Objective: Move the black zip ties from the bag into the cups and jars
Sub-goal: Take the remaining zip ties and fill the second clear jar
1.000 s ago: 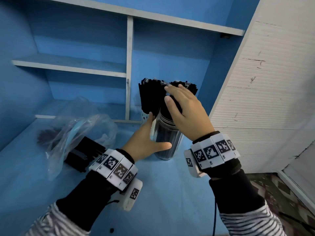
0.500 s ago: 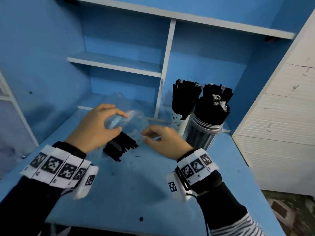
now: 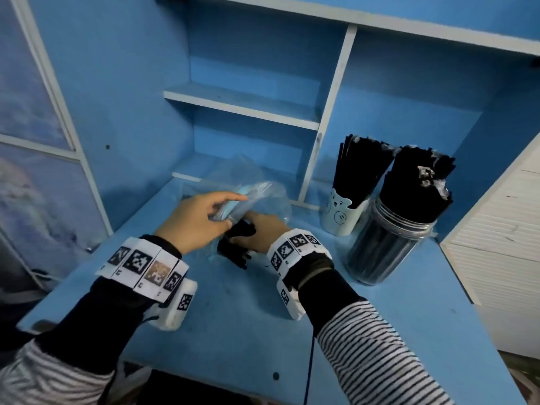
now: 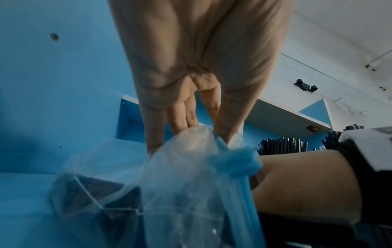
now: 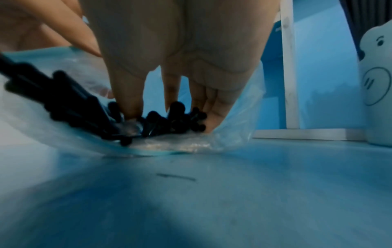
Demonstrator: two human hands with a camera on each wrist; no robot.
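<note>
A clear plastic bag [image 3: 257, 194] lies on the blue desk [image 3: 233, 317] with a bundle of black zip ties [image 3: 233, 249] sticking out of its mouth. My left hand [image 3: 198, 220] pinches the bag's upper edge [image 4: 191, 142] and lifts it. My right hand [image 3: 257, 232] reaches into the mouth, and its fingers [image 5: 131, 100] close round the zip ties [image 5: 161, 120]. A white bear cup [image 3: 339, 214] and a clear jar [image 3: 385, 244] stand at the right, both packed with upright black zip ties [image 3: 415, 188].
A white shelf divider [image 3: 324, 124] rises behind the bag, with a small shelf [image 3: 242, 103] to its left. A white panelled cabinet [image 3: 502, 229] borders the desk on the right. One loose zip tie [image 5: 176, 177] lies on the desk.
Both hands left the jar and moved left to the bag. The left hand took hold of the bag's edge, and the right hand went into the mouth onto the zip ties.
</note>
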